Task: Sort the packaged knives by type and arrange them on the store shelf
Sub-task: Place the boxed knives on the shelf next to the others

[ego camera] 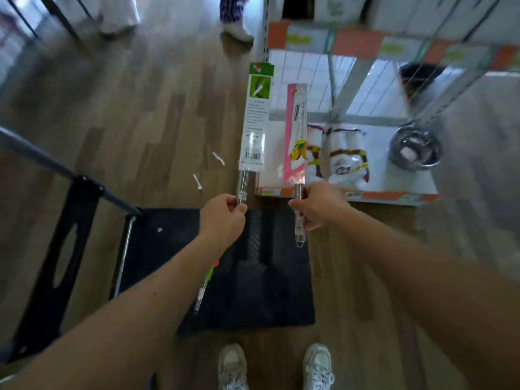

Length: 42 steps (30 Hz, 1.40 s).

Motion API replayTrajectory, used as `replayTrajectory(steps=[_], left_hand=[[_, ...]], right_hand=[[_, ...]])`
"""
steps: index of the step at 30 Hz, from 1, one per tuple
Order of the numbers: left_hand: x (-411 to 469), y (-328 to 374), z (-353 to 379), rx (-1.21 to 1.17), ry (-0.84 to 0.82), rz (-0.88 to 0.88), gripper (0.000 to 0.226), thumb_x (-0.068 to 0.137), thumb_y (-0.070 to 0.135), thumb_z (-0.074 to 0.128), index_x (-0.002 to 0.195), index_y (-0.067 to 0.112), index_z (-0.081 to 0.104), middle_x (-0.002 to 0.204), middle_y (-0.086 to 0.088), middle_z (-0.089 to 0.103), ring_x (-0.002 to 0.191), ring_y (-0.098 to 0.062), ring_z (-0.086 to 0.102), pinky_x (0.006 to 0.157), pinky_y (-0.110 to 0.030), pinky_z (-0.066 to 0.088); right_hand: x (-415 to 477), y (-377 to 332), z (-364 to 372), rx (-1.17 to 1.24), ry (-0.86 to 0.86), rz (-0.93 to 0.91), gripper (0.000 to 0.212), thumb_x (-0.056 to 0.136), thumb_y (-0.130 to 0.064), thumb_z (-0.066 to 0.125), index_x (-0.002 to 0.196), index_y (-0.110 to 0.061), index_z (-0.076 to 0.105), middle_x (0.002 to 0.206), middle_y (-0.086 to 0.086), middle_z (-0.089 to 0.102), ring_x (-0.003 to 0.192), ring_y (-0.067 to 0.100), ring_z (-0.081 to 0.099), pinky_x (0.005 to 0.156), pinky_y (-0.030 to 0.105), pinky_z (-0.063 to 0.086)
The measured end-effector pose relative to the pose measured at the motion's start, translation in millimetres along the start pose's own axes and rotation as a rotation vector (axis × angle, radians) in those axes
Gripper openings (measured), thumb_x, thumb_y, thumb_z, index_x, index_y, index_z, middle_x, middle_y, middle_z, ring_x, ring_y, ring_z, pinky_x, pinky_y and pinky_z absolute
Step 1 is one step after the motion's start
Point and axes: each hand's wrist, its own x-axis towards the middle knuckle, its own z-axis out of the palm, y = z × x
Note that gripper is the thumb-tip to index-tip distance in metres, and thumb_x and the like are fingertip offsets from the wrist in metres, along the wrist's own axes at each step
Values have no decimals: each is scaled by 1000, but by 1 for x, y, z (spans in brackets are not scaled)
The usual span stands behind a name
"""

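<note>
My left hand (223, 218) pinches the metal handle of a packaged knife with a green and white card sleeve (256, 116), held upright and pointing away from me. My right hand (316, 205) grips the metal handle of a second packaged knife in a pink sleeve with a citrus picture (296, 136). Both knives hang side by side over the left end of the low store shelf (388, 196). A third packaged knife with a green sleeve (204, 288) lies on the black cart platform (264, 277), partly hidden under my left forearm.
The shelf holds packaged towels (347, 156) and a steel bowl (416, 147); an upper shelf with orange price strips (357, 43) is above. The cart's handle frame (70, 220) stands at my left. Another person's feet (237, 30) are on the wooden floor ahead.
</note>
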Motion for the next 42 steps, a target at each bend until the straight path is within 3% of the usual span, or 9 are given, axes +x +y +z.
replayTrajectory(steps=[5,11,17,20,24,29,32,37,42], left_hand=[[-47,99,-34,-91,-83,99,21,94,17,52,109,6,63,85,0,58,85,-17,55,79,-27,44],[-80,210,-77,-37,-76,274,14,94,18,53,92,9,64,85,-6,61,86,-25,59,78,-30,46],[-118,302,-88,-7,-64,363,13,95,21,50,93,16,62,76,2,57,74,-14,55,59,-19,42],[-139,334,-77,-6,-68,380,19,95,20,50,79,17,59,80,-2,58,80,-17,53,56,-17,37],[-164,372,-48,-71,-72,366,25,95,20,51,107,3,65,88,-10,61,77,-20,53,63,-24,42],[-185,414,-11,-114,-72,390,26,96,20,50,105,0,64,73,-5,57,64,-16,52,61,-25,46],[-192,432,4,-134,-42,403,28,95,22,52,111,3,64,89,-11,63,82,-23,59,82,-32,49],[-196,456,4,-132,-41,467,20,94,19,54,106,5,62,87,-7,60,79,-20,54,68,-26,43],[-187,476,-2,-133,-89,439,18,93,18,53,87,4,61,72,-7,57,75,-23,54,68,-28,45]], right_hand=[[-74,-22,-103,22,91,-44,27,92,-23,58,104,1,60,97,16,70,82,27,71,81,38,58],[-137,-39,-205,73,233,-29,32,91,-26,60,106,2,62,100,16,70,86,28,70,87,39,56],[-180,-32,-278,138,348,-54,35,91,-29,60,104,3,64,101,17,71,91,28,70,85,40,57],[-197,-19,-311,172,359,-67,33,91,-29,60,104,1,63,100,15,70,89,25,71,85,37,57],[-209,3,-351,210,393,-82,31,89,-27,64,104,0,63,100,13,69,87,24,70,81,36,58],[-220,33,-390,232,398,-113,21,91,-20,61,103,-3,60,81,7,63,64,15,65,65,23,57],[-223,48,-408,198,425,-128,27,90,-24,61,105,-2,60,95,10,68,82,19,70,81,31,58],[-229,55,-434,153,471,-152,33,91,-27,61,108,1,63,107,15,69,96,24,70,87,35,56],[-225,41,-452,242,461,-165,30,90,-24,61,107,0,60,85,9,65,64,16,65,75,28,58]])
